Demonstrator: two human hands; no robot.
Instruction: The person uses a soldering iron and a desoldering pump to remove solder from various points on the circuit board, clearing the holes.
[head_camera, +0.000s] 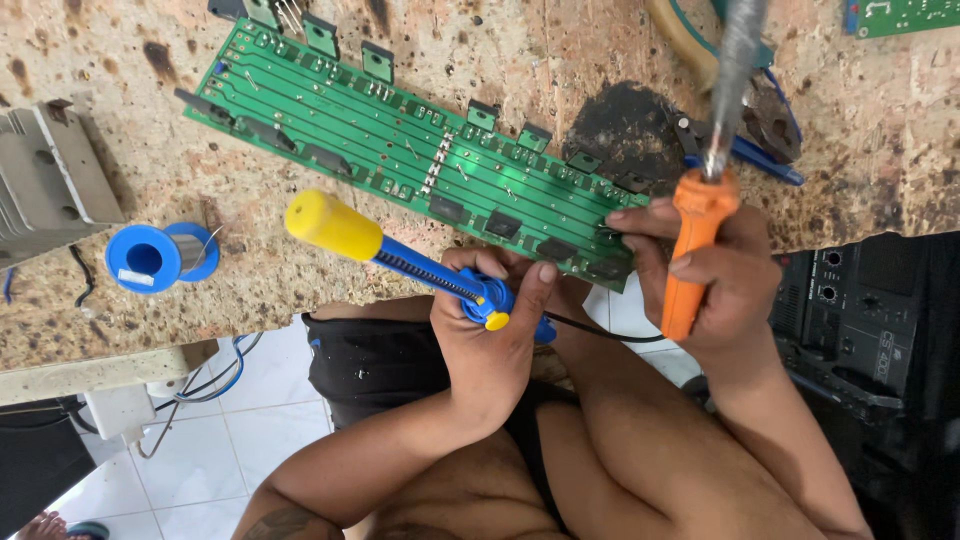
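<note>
Both hands (600, 300) hold tools beside circuit board (400, 150).

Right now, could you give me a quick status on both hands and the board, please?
Left hand grips blue-yellow desoldering pump. Right hand grips orange soldering iron, fingers on green circuit board. Pliers beside the board.

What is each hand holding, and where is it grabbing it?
The left hand grips the blue and yellow desoldering pump near its lower end, by the yellow button. The right hand grips the soldering iron by its orange handle.
</note>
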